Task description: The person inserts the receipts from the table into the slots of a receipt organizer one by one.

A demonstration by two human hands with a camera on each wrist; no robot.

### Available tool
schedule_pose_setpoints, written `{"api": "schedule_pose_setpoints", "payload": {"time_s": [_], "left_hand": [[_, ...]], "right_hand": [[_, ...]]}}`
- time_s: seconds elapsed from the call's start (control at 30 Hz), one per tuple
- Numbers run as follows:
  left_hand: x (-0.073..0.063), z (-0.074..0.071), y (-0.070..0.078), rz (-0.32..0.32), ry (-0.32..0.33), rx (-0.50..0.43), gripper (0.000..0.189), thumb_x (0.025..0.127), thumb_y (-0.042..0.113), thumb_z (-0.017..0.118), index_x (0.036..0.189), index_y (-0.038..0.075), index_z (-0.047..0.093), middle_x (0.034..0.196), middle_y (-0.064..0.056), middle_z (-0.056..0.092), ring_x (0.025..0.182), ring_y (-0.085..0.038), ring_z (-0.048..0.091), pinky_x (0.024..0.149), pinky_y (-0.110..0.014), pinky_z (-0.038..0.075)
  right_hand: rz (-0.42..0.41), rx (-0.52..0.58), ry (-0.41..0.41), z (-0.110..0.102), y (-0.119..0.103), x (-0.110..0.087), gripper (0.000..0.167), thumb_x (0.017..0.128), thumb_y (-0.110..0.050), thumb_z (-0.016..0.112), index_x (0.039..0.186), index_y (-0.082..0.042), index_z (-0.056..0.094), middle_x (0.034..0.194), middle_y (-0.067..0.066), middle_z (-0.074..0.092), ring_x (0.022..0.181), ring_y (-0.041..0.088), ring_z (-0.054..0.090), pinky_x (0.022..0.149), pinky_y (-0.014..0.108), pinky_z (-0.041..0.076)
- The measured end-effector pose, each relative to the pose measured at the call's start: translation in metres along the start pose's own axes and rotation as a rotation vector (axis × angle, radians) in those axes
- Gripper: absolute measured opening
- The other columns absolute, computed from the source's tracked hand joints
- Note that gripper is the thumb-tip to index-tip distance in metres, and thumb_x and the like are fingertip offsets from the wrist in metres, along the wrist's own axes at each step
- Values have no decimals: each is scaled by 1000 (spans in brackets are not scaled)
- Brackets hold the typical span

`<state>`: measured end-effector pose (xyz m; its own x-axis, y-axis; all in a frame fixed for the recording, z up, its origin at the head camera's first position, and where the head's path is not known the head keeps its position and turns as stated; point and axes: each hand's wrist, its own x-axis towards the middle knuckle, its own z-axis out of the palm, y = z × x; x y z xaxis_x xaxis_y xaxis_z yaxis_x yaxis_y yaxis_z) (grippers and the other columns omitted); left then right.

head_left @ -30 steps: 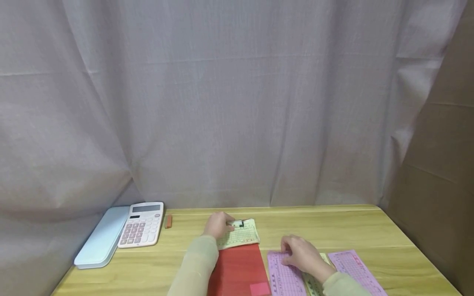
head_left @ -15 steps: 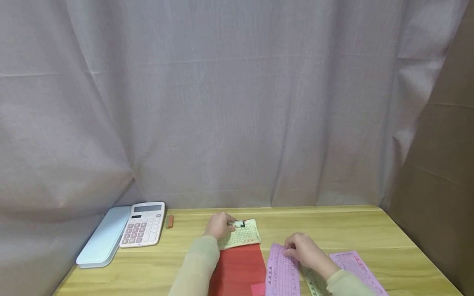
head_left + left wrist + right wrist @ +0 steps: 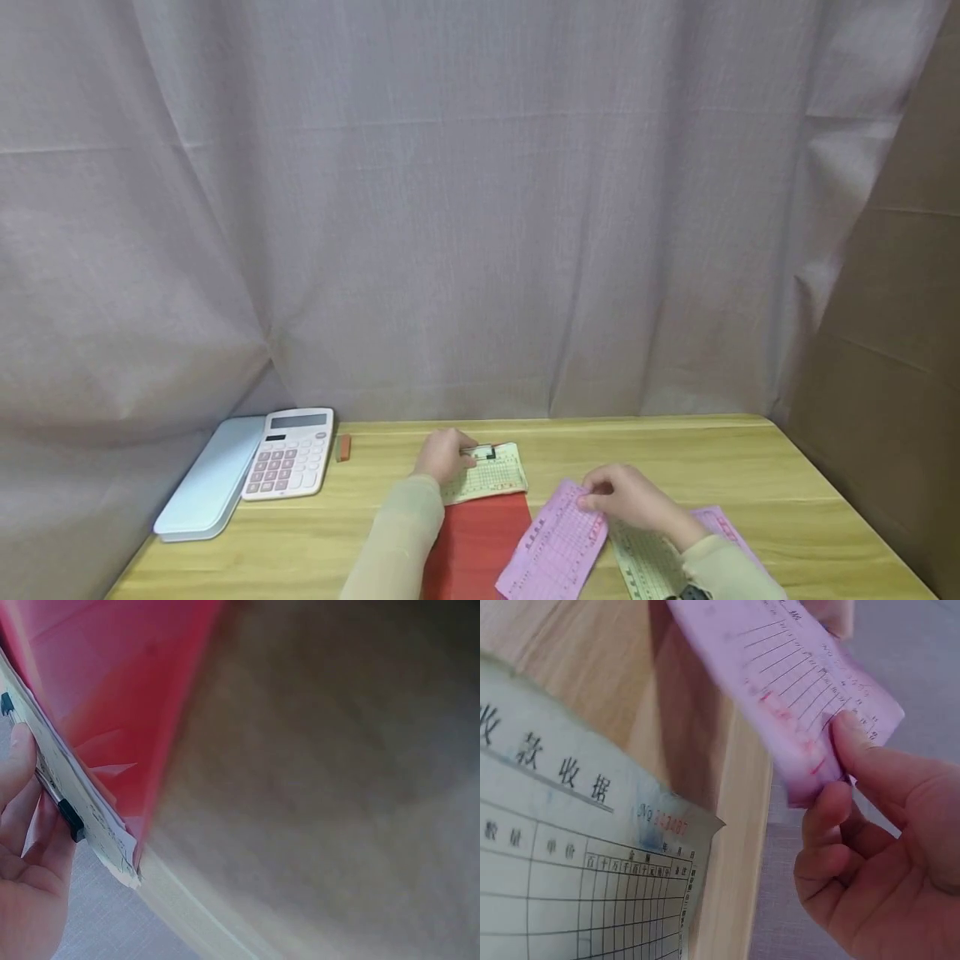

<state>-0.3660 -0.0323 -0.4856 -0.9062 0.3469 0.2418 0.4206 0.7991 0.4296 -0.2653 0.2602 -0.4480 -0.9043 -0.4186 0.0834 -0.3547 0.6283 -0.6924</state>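
Observation:
At the top of a red clip folder (image 3: 480,542), my left hand (image 3: 442,457) pinches the metal clip (image 3: 483,452) with black ends. Pale green receipt slips (image 3: 495,479) lie under that clip; the left wrist view shows thumb and fingers around its bar (image 3: 71,817). My right hand (image 3: 630,496) pinches a purple receipt (image 3: 558,542) by its upper right corner, between thumb and forefinger. The receipt is tilted and lifted, overlapping the folder's right edge. Below the right hand a pale green receipt (image 3: 577,847) lies on the table, partly hidden by the arm.
Another purple receipt (image 3: 720,525) lies at the right, mostly behind the right sleeve. To the left stand a white calculator (image 3: 292,479), a pale blue case (image 3: 213,479) and a small orange-brown block (image 3: 344,448). A grey curtain (image 3: 480,250) hangs behind the wooden table (image 3: 750,467).
My right hand has lifted the purple receipt off the table and turned it, swinging its lower end left over the folder. The pale green receipt beneath shows more. My left hand stays at the clip.

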Motion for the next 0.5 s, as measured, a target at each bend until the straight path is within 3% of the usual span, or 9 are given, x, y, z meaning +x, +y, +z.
{"api": "schedule_pose_setpoints", "payload": {"time_s": [0.3,0.5], "left_hand": [[0,-1,2,7,12,25,23,73,16,81,95,12,77,95,-2,74,95,-22,68,84,-35,53],[1,0,0,10,12,33,24,72,16,81,96,13,77,96,-2,74,95,-21,68,84,-35,53]], "right_hand": [[63,165,20,-1,-1,3,18,86,-20,67,81,-3,65,69,-2,57,59,4,50,53,19,45],[89,217,58,5,-5,6,18,86,-16,67,84,2,66,70,2,61,59,6,54,54,20,47]]}}
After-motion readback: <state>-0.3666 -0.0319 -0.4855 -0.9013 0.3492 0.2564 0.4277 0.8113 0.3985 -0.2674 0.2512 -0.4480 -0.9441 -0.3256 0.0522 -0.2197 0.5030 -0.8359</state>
